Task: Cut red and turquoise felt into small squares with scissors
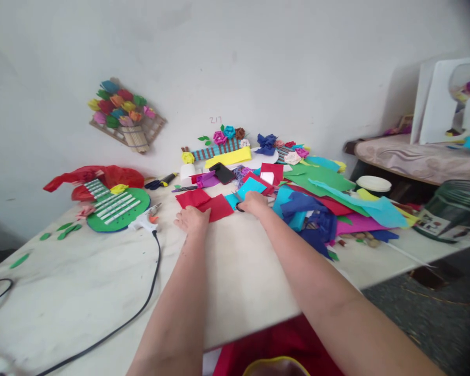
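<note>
My left hand (pixel 192 219) lies with spread fingers on red paper (pixel 221 208), at the middle of the table. To its right, my right hand (pixel 254 203) is closed around what look like scissors (pixel 239 207); a dark handle and a short stretch of blade show, the rest is covered by the fingers. The blade points away from me, beside the red paper's right edge. Light blue paper pieces (pixel 253 185) lie just beyond the right hand. Past the left hand, a folded red piece (pixel 193 197) overlaps the larger one.
A white glue gun (pixel 144 221) with a black cord lies left, by a green round craft piece (pixel 141 201). A phone (pixel 222 173), pens (pixel 185 188) and a cutter (pixel 168 179) lie behind. Coloured sheets (pixel 321 177) pile up right, near a glass jar (pixel 450 211).
</note>
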The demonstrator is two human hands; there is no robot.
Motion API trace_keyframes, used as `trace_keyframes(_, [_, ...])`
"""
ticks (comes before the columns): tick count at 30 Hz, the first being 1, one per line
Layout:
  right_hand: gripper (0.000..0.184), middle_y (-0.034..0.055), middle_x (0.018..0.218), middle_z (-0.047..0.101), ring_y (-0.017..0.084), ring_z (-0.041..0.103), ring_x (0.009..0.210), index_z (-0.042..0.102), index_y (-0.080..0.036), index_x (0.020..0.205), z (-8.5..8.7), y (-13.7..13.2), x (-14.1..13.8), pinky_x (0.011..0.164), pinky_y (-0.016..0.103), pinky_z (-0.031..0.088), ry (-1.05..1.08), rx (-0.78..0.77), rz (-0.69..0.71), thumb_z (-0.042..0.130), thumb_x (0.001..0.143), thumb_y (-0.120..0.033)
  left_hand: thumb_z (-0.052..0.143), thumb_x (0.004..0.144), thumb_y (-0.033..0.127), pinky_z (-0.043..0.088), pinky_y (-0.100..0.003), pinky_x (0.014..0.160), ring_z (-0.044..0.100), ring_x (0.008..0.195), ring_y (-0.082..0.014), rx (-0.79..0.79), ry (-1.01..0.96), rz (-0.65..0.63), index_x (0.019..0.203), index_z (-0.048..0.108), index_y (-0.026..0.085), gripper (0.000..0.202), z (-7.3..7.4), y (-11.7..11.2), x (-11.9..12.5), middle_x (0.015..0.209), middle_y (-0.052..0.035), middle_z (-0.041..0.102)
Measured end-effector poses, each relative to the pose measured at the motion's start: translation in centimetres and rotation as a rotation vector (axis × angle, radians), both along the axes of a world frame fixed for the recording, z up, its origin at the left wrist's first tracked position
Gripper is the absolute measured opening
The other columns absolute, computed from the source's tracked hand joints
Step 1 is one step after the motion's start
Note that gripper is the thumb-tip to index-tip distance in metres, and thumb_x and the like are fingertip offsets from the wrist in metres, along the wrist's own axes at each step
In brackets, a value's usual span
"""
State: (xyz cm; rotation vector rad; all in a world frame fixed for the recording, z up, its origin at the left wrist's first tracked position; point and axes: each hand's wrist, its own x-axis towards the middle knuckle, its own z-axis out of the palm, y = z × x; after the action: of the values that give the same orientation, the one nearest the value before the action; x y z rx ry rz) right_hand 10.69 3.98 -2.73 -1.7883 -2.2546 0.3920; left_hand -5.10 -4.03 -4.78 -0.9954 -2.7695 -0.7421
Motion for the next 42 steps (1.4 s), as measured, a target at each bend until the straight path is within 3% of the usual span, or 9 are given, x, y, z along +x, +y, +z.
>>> trace_keyframes(5, [0.044, 0.0157, 0.104, 0.065, 0.030, 0.061, 0.099, 0.066, -0.014, 0.099, 0.0, 0.3, 0.1, 0.074, 0.034, 0.047, -0.038, -0.043, 0.014, 0.064, 0.062, -0.037, 0.065, 0.062, 0.050, 0.036, -0.048, 0.092, 0.048, 0.111, -0.0361, -0.020, -0.047, -0.018, 0.101, 0.059, 0.013, 0.054, 0.3, 0.2, 0.0, 0.109, -0.0200, 0.060])
trace_keyframes(10, [0.043, 0.0139, 0.102, 0.066, 0.029, 0.061, 0.098, 0.067, -0.015, 0.097, -0.2, -0.1, -0.1, 0.073, 0.033, 0.047, -0.051, -0.009, 0.006, 0.066, 0.057, -0.031, 0.062, 0.070, 0.036, 0.045, -0.040, 0.080, 0.057, 0.102, -0.0286, 0.046, -0.132, -0.118, 0.101, 0.056, 0.020, 0.035, 0.0, 0.3, -0.1, 0.109, -0.0134, 0.061])
trace_keyframes(14, [0.036, 0.0134, 0.104, 0.065, 0.029, 0.060, 0.099, 0.068, -0.017, 0.095, -0.3, -0.4, 0.0, 0.075, 0.033, 0.047, -0.049, 0.019, 0.044, 0.061, 0.060, -0.025, 0.062, 0.071, 0.028, 0.045, -0.036, 0.079, 0.058, 0.099, -0.0253, 0.077, -0.165, -0.138, 0.101, 0.053, 0.022, 0.032, -0.2, 0.5, -0.4, 0.104, -0.0094, 0.063])
trace_keyframes(19, [0.036, 0.0150, 0.115, 0.058, 0.030, 0.059, 0.100, 0.068, -0.017, 0.099, -0.2, -0.8, 0.2, 0.079, 0.036, 0.045, -0.046, 0.023, 0.090, 0.057, 0.065, -0.025, 0.063, 0.068, 0.030, 0.045, -0.038, 0.080, 0.056, 0.102, -0.0267, 0.061, -0.183, -0.132, 0.105, 0.053, 0.024, 0.038, -0.2, 0.5, -0.7, 0.105, -0.0085, 0.063])
trace_keyframes(26, [0.036, 0.0131, 0.120, 0.053, 0.028, 0.045, 0.113, 0.066, -0.019, 0.105, -1.0, -1.1, -1.1, 0.090, 0.037, 0.038, -0.025, 0.251, 0.167, 0.046, 0.081, -0.036, 0.059, 0.066, 0.049, 0.036, -0.049, 0.090, 0.044, 0.114, -0.0364, 0.000, 0.026, -0.064, 0.100, 0.059, 0.016, 0.047, -0.3, 0.0, -0.5, 0.110, -0.0193, 0.060])
trace_keyframes(29, [0.039, 0.0136, 0.117, 0.055, 0.028, 0.045, 0.111, 0.068, -0.017, 0.099, -1.6, -0.9, -1.7, 0.092, 0.037, 0.035, -0.022, 0.255, 0.168, 0.047, 0.081, -0.046, 0.060, 0.065, 0.050, 0.035, -0.048, 0.091, 0.045, 0.113, -0.0357, -0.017, 0.045, -0.080, 0.091, 0.062, 0.017, 0.042, -0.5, 0.1, -0.5, 0.109, -0.0183, 0.061])
trace_keyframes(32, [0.033, 0.0102, 0.115, 0.057, 0.026, 0.047, 0.109, 0.068, -0.020, 0.096, -2.1, -0.5, -2.2, 0.090, 0.035, 0.035, 0.037, 0.218, 0.107, 0.054, 0.078, -0.045, 0.062, 0.067, 0.044, 0.038, -0.044, 0.090, 0.049, 0.111, -0.0326, -0.010, -0.031, -0.113, 0.086, 0.063, 0.019, 0.031, -0.3, 0.4, -0.5, 0.105, -0.0146, 0.064])
trace_keyframes(36, [0.020, 0.0042, 0.110, 0.062, 0.022, 0.051, 0.105, 0.069, -0.024, 0.088, -2.2, -0.4, -2.3, 0.088, 0.032, 0.035, 0.136, 0.160, 0.059, 0.059, 0.076, -0.038, 0.063, 0.068, 0.035, 0.044, -0.036, 0.081, 0.059, 0.098, -0.0258, 0.105, -0.194, -0.177, 0.085, 0.061, 0.022, 0.021, -0.2, 0.6, -0.8, 0.097, -0.0091, 0.067])
trace_keyframes(42, [0.017, 0.0018, 0.096, 0.067, 0.017, 0.059, 0.091, 0.066, -0.022, 0.086, -2.2, -0.4, -2.1, 0.080, 0.026, 0.040, 0.361, 0.117, 0.058, 0.056, 0.079, -0.034, 0.067, 0.064, 0.026, 0.047, -0.028, 0.077, 0.062, 0.079, -0.0168, 0.444, -0.368, -0.206, 0.076, 0.057, 0.018, 0.017, -0.8, 1.0, -1.6, 0.079, -0.0025, 0.066])
